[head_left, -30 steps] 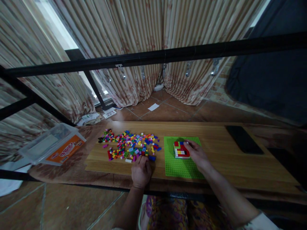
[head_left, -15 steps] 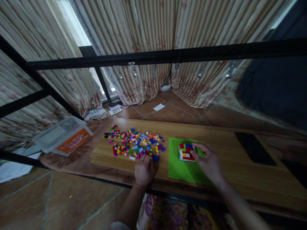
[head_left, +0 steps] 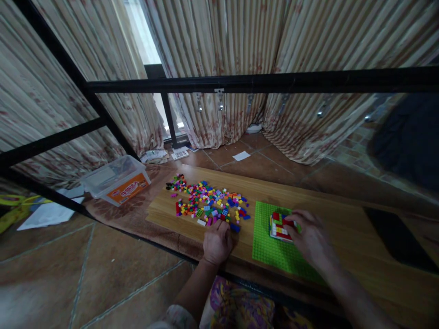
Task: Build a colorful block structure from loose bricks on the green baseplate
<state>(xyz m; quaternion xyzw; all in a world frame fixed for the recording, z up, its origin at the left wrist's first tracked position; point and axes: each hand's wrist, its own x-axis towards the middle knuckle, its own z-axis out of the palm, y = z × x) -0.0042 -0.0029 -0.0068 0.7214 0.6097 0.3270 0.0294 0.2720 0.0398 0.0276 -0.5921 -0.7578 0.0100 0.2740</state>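
A small layered build of toy bricks (head_left: 278, 228), red, white, yellow and green, sits on the green studded baseplate (head_left: 265, 249). My right hand (head_left: 312, 237) closes thumb and fingers around the right part of this build and covers it. Left of the baseplate lies a loose heap of small coloured toy bricks (head_left: 209, 196). At the heap's near edge rests my left hand (head_left: 217, 242), with its fingers curled down and pressed together. What they hold, if anything, is hidden. A blue brick (head_left: 235, 227) lies right beside its fingertips.
Everything stands on a wooden board (head_left: 192, 230). A clear plastic box (head_left: 116, 180) with an orange label is at the left, and a dark flat slab (head_left: 399, 237) lies at the right. A black metal rail (head_left: 240, 83) crosses in front of the curtains.
The camera has turned, so the scene sits further right or left of before. My right hand has closed further over the brick build, covering more of it. My left hand stays by the heap.
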